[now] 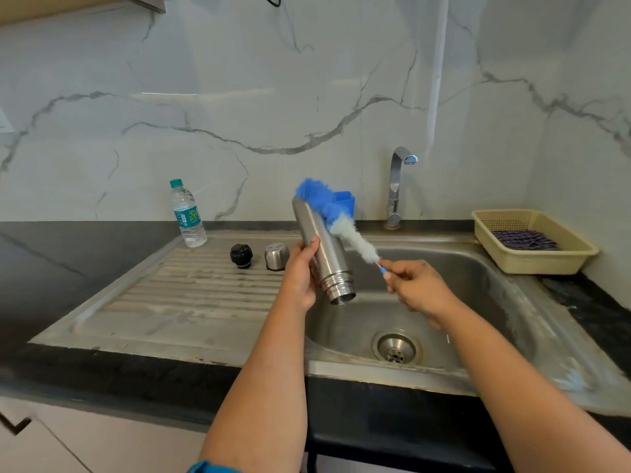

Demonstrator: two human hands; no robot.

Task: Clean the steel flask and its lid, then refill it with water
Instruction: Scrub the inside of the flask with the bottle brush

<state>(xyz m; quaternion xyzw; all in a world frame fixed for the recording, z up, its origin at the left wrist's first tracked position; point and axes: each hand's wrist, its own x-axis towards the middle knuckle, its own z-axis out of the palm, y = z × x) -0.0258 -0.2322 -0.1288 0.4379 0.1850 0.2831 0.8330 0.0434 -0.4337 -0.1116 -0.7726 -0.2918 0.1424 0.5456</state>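
Water bottle (188,213) stands far left on the drainboard (191,295); right of it sit the black stopper (241,255) and steel cap (276,256). Over the sink (478,302), the left hand (300,278) wraps curled fingers round the steel flask (321,247), mouth tilted down and near. The right hand (416,288) pinches the bottle brush (336,216) by its handle tip, bristles lying along the flask's outside. Risk: so thin a pinch could let the brush twist loose, or the wet flask slip into the basin.
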